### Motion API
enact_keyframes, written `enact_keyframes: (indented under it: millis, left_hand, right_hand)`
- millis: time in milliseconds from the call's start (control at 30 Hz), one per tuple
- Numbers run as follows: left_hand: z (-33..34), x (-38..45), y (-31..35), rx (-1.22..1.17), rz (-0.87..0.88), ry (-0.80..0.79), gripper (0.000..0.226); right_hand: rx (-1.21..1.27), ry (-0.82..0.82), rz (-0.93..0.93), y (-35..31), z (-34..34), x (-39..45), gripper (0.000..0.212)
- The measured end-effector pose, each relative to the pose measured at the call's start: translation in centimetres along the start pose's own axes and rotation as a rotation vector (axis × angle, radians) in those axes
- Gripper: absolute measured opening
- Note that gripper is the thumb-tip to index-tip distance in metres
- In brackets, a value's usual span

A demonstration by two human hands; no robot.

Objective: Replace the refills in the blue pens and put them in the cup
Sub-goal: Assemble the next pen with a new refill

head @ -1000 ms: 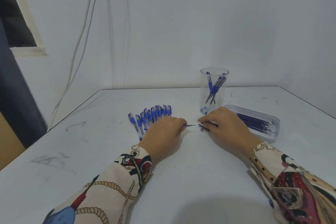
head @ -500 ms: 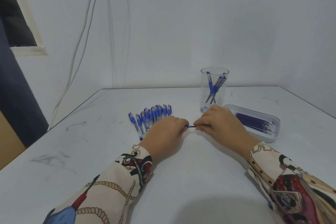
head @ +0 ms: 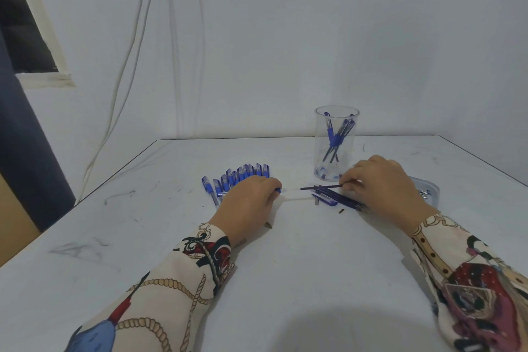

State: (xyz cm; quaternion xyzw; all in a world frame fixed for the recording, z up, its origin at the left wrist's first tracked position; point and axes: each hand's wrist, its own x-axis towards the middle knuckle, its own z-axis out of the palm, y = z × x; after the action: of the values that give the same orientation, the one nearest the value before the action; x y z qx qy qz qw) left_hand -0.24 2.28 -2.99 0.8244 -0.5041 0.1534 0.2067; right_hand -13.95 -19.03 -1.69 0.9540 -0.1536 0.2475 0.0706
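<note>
Right hand (head: 383, 180) pinching a thin dark refill (head: 321, 187), level just above the bench (head: 285, 251); left hand (head: 245, 200) curled round a pen barrel (head: 277, 190), grip closed on it; row of blue pens (head: 237, 177) behind; clear cup (head: 336, 143) with pens upright beyond; tray (head: 428, 188) at right.

Blue pens (head: 237, 177) lie in a row on the table; a clear cup (head: 335, 143) stands upright, holding several pens — loose refills (head: 338, 198) lie nearby.
</note>
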Motion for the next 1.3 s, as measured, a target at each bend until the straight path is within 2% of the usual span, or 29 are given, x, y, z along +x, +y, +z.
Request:
enact_keyframes:
  millis: [200,500,933,1200,1300]
  left_hand:
    - [0.0,0.2,-0.2,0.01,-0.052,0.02,0.026]
    - [0.1,0.2,0.1,0.009,-0.049,0.004,0.028]
    - [0.6,0.1,-0.1,0.009,-0.013,0.005,0.027]
    - [0.6,0.0,0.0,-0.003,-0.001,0.01,0.026]
    - [0.5,0.1,0.1,-0.002,-0.004,0.0,0.026]
  right_hand:
    - [-0.021,-0.094,0.091,0.4,-1.1,0.0,0.022]
    - [-0.042,-0.168,0.043,-0.8,-1.6,-0.3,0.019]
    - [-0.145,-0.132,0.003,-1.2,-0.3,-0.3,0.024]
    - [-0.108,-0.117,0.011,-0.9,-0.4,-0.2,0.022]
    - [0.009,-0.072,0.06,-0.6,-0.9,-0.1,0.02]
